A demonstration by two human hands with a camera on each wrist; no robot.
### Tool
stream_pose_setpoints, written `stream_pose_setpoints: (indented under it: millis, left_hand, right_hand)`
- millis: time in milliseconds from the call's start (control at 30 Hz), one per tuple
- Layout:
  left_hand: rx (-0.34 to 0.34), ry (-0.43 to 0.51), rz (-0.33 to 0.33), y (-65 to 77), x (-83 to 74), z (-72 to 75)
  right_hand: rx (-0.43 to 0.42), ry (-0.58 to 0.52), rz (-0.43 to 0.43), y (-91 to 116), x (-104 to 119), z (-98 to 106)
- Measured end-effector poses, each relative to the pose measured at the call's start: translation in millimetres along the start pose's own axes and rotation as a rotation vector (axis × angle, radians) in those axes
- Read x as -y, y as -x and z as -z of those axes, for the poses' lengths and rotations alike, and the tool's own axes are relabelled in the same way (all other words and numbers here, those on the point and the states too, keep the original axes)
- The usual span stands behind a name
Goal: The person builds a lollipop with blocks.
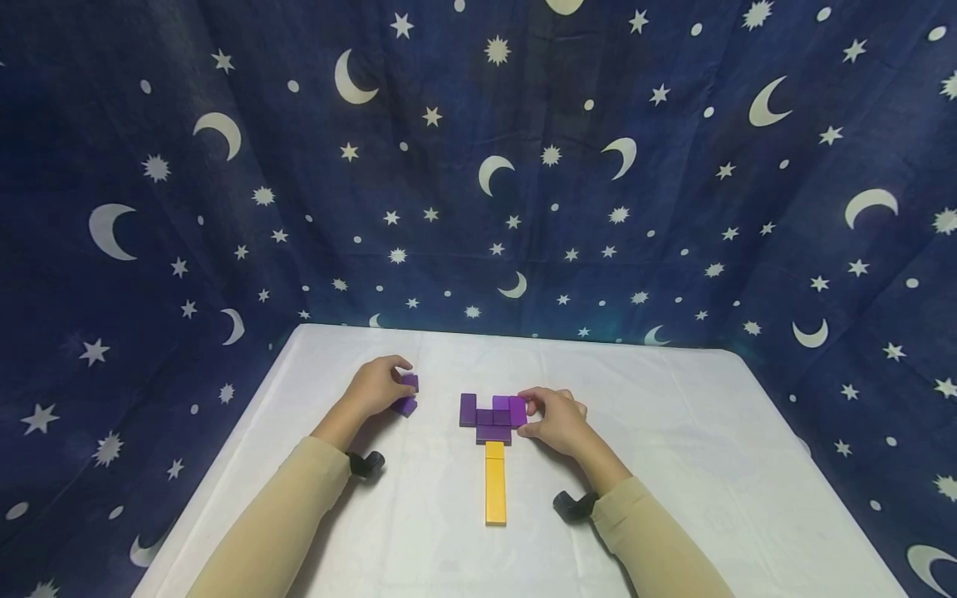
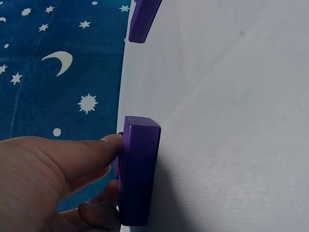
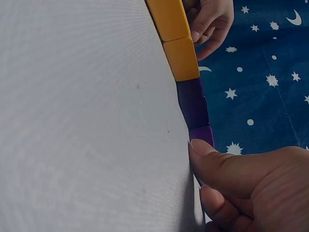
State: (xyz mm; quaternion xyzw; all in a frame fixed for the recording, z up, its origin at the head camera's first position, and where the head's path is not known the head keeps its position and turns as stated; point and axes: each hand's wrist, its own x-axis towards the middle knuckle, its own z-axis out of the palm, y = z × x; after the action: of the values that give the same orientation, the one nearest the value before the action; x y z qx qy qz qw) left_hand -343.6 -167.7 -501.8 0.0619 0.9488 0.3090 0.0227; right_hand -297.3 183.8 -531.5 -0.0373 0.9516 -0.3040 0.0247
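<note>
My left hand (image 1: 371, 388) is at the left of the table, thumb and index finger pinching a purple block (image 1: 410, 381). A second purple block (image 1: 404, 407) lies just on the near side of the thumb; in the left wrist view this dark purple block (image 2: 140, 169) partly hides the pinched one. With thumb and fingers my right hand (image 1: 559, 422) pinches a brighter purple block (image 1: 517, 411) by its ends, at the right side of a flat group of purple blocks (image 1: 493, 434). From that group a column of yellow blocks (image 1: 495, 490) runs toward me.
A white cloth-covered table (image 1: 658, 432) carries all the blocks. Behind it and at both sides hangs a dark blue curtain (image 1: 449, 183) with moons and stars. Another purple block (image 1: 468, 409) forms the group's left side. Black straps with mounts (image 1: 576, 506) sit at both wrists.
</note>
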Motion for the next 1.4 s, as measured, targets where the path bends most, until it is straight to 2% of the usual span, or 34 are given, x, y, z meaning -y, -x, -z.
stream_pose_setpoints:
  millis: [567, 933, 1233, 1400]
  left_hand:
    - [0.039, -0.004, 0.008, -8.7, -1.9, 2.0]
    - [0.033, -0.008, -0.003, -8.7, -2.7, 0.3]
    - [0.038, 0.012, -0.01, -10.4, -7.3, -3.5]
    - [0.045, 0.019, -0.01, -9.7, -15.1, -6.0]
  right_hand:
    - [-0.014, -0.006, 0.023, 1.1, -0.1, 0.6]
    - [-0.008, -0.009, 0.006, 1.3, -0.6, -0.7]
    - [-0.007, -0.005, 0.005, 1.3, -0.3, -0.3]
    - [-0.011, -0.009, 0.001, 1.5, -1.0, 0.2]
